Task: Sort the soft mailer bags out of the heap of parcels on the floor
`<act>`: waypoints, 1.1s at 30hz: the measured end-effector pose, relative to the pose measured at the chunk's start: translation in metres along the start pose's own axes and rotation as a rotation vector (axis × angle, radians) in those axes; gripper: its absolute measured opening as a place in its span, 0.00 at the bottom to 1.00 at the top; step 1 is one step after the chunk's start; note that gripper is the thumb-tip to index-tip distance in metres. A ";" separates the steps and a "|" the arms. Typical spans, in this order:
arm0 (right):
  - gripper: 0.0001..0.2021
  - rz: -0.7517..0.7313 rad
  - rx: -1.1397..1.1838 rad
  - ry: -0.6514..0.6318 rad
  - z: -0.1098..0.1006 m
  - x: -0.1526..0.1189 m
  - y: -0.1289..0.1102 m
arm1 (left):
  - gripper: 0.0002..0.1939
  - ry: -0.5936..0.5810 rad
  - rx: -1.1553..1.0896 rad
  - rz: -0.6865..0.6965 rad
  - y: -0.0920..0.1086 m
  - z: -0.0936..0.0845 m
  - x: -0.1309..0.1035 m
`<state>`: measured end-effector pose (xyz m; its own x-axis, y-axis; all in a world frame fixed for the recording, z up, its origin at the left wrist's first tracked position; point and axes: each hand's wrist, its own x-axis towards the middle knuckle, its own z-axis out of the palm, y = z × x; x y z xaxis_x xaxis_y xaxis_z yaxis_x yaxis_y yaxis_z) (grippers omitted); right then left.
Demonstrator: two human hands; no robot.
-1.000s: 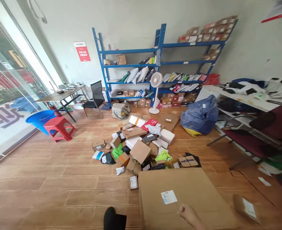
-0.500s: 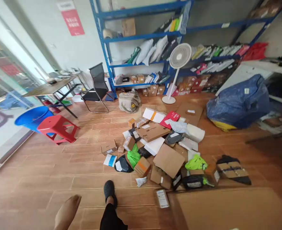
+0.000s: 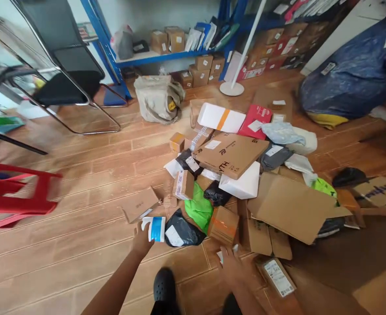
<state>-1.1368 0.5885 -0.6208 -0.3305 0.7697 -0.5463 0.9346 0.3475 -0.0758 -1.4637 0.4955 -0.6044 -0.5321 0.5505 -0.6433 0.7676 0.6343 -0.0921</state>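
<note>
Parcels (image 3: 232,175) sprawl in a loose heap on the floor (image 3: 64,245), so both hands reach low. Left hand (image 3: 142,240) closes its grip on the white-and-blue packet (image 3: 155,228) at the heap's near edge. Right hand (image 3: 231,265) touches a small white packet (image 3: 221,255); its grip is blurred, so I cannot tell.

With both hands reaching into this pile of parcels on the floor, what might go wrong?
1. The left hand grips only the end of the blue-and-white packet; it may slip.
2. The foot stands close to the black bag and small box; stepping on them seems possible.
3. The flat box rests atop loose parcels and may slide.
</note>
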 end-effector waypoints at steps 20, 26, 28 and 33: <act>0.36 -0.237 0.167 0.303 0.110 0.252 -0.024 | 0.42 0.251 0.505 0.148 -0.027 0.229 0.173; 0.12 -0.141 0.429 0.370 0.095 0.276 -0.005 | 0.41 0.049 0.342 0.249 -0.027 0.188 0.167; 0.12 -0.118 0.594 0.455 0.082 0.277 0.004 | 0.41 0.033 0.338 0.240 -0.028 0.187 0.170; 0.32 -0.043 1.028 0.645 0.036 0.240 0.035 | 0.41 0.051 0.324 0.238 -0.025 0.190 0.176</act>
<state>-1.1790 0.7659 -0.7845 -0.0954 0.9949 -0.0335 0.4929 0.0180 -0.8699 -1.5081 0.4735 -0.8597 -0.3371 0.6928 -0.6375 0.9399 0.2865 -0.1857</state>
